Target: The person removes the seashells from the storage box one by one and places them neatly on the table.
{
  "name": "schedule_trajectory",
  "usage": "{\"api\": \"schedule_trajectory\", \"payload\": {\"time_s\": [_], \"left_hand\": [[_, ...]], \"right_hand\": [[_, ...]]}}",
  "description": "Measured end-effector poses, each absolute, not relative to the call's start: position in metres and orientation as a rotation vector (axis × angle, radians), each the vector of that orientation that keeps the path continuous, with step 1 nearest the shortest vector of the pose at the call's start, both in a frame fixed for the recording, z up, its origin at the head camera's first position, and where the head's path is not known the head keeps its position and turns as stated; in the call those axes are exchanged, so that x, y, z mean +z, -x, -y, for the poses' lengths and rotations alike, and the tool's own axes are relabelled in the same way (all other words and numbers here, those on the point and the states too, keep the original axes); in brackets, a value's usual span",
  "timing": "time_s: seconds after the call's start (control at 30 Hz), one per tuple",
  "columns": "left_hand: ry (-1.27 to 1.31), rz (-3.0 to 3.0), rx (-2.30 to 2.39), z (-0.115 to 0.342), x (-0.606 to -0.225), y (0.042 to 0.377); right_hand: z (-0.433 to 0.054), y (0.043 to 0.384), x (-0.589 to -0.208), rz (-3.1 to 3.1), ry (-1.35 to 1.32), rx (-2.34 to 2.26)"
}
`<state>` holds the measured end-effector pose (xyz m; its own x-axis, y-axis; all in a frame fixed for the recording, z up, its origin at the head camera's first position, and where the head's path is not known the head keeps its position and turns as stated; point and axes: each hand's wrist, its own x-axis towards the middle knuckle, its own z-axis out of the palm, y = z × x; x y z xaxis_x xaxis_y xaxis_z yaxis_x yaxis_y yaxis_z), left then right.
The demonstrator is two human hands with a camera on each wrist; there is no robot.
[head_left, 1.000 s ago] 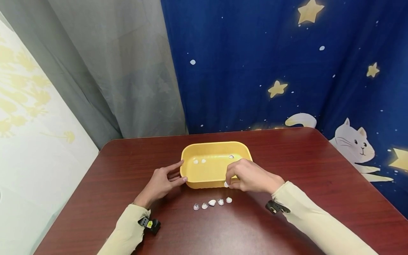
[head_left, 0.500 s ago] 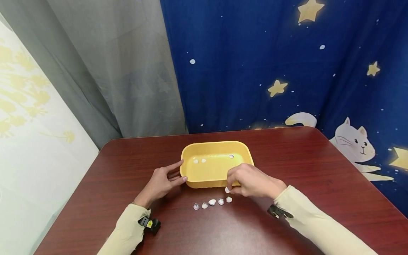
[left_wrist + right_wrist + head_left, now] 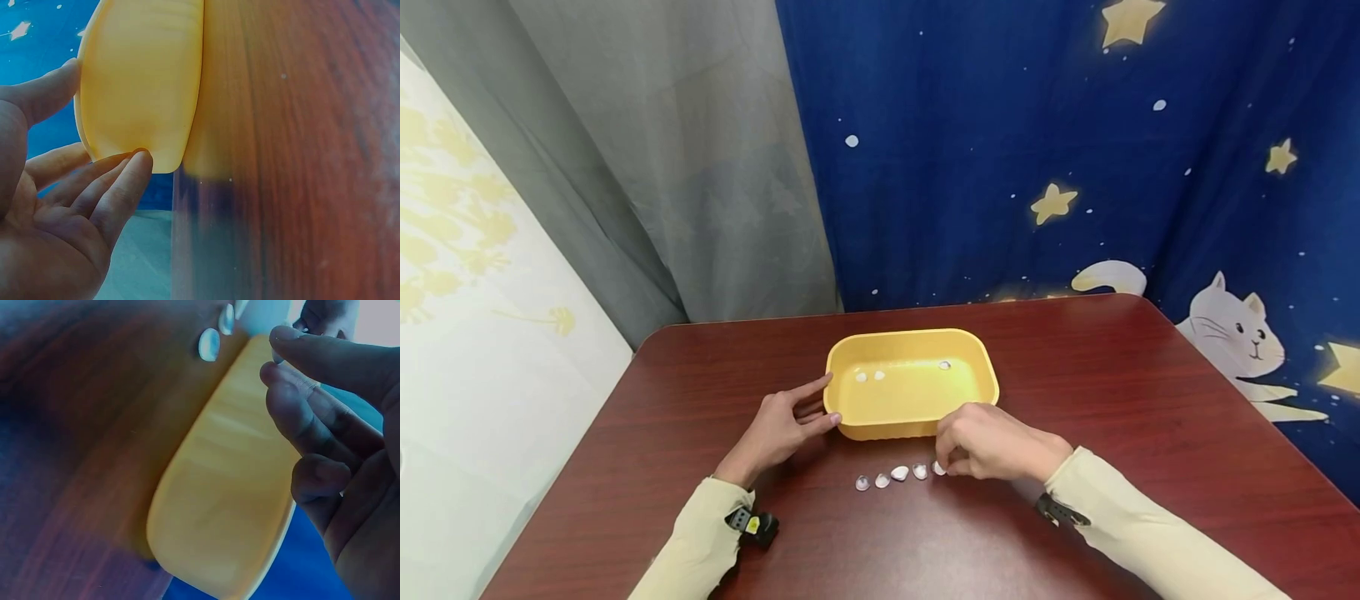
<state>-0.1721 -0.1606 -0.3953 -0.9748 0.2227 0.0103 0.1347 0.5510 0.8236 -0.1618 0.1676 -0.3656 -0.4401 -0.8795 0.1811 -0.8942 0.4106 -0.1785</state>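
Observation:
In the head view, a yellow plastic tray (image 3: 887, 431) stands on the table. My left hand (image 3: 778, 433) touches its left end, thumb at the near corner and fingers extended along the side; the left wrist view shows these fingers (image 3: 119, 194) resting against the outer wall. My right hand (image 3: 988, 442) is just in front of the tray, over the right end of a row of white seashells (image 3: 899, 473). Between its thumb and fingertip, the right wrist view shows a small pale seashell (image 3: 277, 356), mostly hidden. Fingers partly cover the shells at that end of the row.
Inside the tray lie two white shells at the left and a darker-edged shell (image 3: 944, 365) at the right. The dark red wooden table (image 3: 737, 358) reaches back to a grey curtain (image 3: 737, 208) and a blue starry curtain (image 3: 962, 167).
My right hand has moved from the tray's near rim towards me, bringing the pinched seashell down to the right end of the row. The left hand stays on the tray.

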Motion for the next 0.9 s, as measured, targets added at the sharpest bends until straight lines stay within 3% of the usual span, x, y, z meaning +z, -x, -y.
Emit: {"api": "schedule_trajectory", "payload": {"time_s": [0.9], "left_hand": [[-0.303, -2.692, 1.384, 0.162, -0.396, 0.173]], "right_hand": [[-0.165, 0.155, -0.389, 2.511, -1.659, 0.198]]}}
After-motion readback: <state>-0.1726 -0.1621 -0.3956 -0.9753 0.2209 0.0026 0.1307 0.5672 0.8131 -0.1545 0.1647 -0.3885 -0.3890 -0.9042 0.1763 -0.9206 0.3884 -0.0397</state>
